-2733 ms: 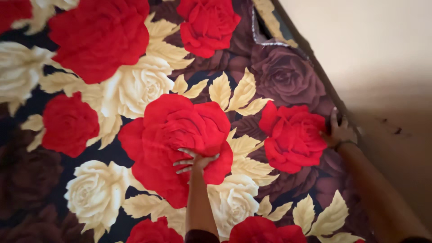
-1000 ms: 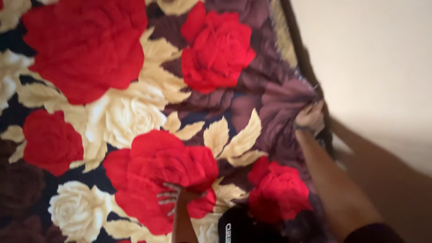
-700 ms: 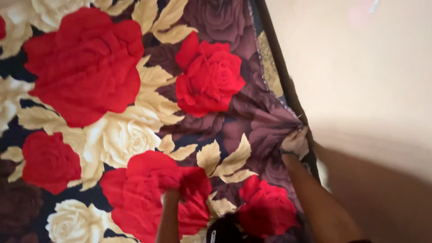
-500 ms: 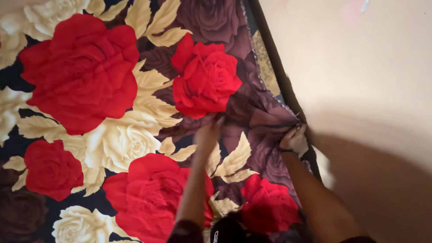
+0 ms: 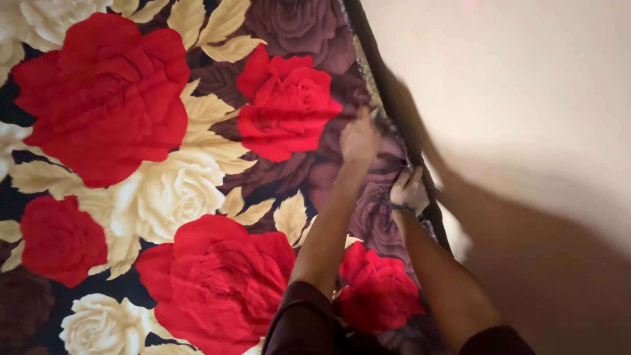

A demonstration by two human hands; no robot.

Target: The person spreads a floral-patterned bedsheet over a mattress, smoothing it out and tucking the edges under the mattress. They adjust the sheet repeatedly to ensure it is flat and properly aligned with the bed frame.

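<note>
Hands both up at the far edge now, and I'm watching from here as the work plays out along the wall side. My left hand (image 5: 358,139) lies flat, fingers loosely spread, palm pressing the rose-print blanket (image 5: 164,171) down just beside its dark edge; it grips nothing that I can see. My right hand (image 5: 409,190) is curled, fingers closed on a pinch of the blanket's hem (image 5: 368,72) right where it meets the gap by the cream wall (image 5: 526,98), a thin band showing at that wrist. The blanket itself is spread wide, covering everything from the left of the view to that wall-side edge, with big red, cream and maroon roses, and there are soft puckers in the maroon patch between my two hands. To my eye, the step in hand is seating this edge, and doing it well means keeping the left palm firm as an anchor so the cloth does not creep, while the right draws the hem taut along the edge rather than upward. I'd judge short pulls better than one long tug, since the fabric looks thick and plush and bunches easily. The hem's lower run is hidden behind my right forearm, so I cannot tell how it lies there.
</note>
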